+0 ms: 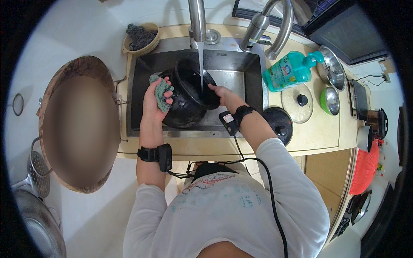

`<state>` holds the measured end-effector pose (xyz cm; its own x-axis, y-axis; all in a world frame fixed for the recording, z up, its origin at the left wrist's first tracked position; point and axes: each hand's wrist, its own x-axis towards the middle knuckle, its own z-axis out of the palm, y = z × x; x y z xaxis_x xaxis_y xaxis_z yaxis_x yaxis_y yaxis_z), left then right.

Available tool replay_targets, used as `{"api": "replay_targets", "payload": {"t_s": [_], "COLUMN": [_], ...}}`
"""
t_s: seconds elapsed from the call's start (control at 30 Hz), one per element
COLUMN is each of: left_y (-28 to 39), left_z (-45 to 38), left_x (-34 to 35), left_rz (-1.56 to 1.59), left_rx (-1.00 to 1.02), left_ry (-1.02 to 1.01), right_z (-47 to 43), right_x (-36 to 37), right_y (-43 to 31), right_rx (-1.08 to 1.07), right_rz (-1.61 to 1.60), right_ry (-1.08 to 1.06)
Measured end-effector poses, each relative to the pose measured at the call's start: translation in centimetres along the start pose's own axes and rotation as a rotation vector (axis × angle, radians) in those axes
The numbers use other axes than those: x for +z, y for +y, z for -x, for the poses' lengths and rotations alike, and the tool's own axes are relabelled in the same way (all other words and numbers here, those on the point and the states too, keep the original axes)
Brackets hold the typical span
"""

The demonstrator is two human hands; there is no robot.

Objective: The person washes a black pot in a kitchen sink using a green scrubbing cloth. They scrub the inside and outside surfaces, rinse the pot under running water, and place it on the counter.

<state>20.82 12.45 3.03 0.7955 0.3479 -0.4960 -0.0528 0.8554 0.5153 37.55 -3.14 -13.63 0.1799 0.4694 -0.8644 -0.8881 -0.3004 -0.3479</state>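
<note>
A dark, glossy pot (185,108) lies tilted in the stainless steel sink (255,71), its mouth turned up and to the right. Water runs from the faucet (197,22) into that mouth. My left hand (154,100) holds a green scouring cloth (161,93) at the pot's left side. With its fingers inside and its thumb over the edge, my right hand (222,95) grips the pot's rim at the right.
Behind the sink's left corner, a basket (155,43) holds a dark mesh scrubber. Right of the sink are a second curved faucet (256,29), a teal pump bottle (287,72), a glass lid (295,109), a black lid (280,124) and metal bowls (330,101). Cables cross before my torso.
</note>
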Motion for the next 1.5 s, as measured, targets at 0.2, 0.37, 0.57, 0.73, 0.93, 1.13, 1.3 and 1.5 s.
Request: {"api": "replay_targets", "payload": {"t_s": [0.2,0.37,0.57,0.73,0.93,1.13,1.3,1.5], "left_y": [-2.1,-2.6,-3.6,-4.1,-4.3,-4.5,-4.4,-4.3], "left_z": [2.0,2.9,2.8,3.0,3.4,3.9,4.3,4.1], "left_x": [3.1,4.8,5.2,4.8,4.9,5.2,5.3,5.0], "left_rz": [-0.292,-0.49,-0.72,-0.83,-0.907,-0.943,-0.983,-0.905], "left_rx": [0.079,0.099,0.095,0.109,0.132,0.123,0.149,0.147], "left_ry": [0.07,0.097,0.138,0.101,0.115,0.108,0.11,0.129], "right_z": [2.1,0.6,-0.1,0.9,1.1,1.9,2.1,0.8], "right_x": [3.4,5.7,8.7,9.4,10.3,6.9,7.2,8.1], "right_y": [4.7,5.6,8.8,9.4,10.4,11.7,11.6,11.0], "right_rx": [0.079,0.112,0.29,0.347,0.023,-1.21,-1.246,-0.876], "right_rz": [0.189,0.097,-0.093,-0.425,-0.267,0.963,0.946,1.344], "right_ry": [-0.227,-0.303,-0.522,-0.439,-0.335,-0.438,-0.422,-0.371]}}
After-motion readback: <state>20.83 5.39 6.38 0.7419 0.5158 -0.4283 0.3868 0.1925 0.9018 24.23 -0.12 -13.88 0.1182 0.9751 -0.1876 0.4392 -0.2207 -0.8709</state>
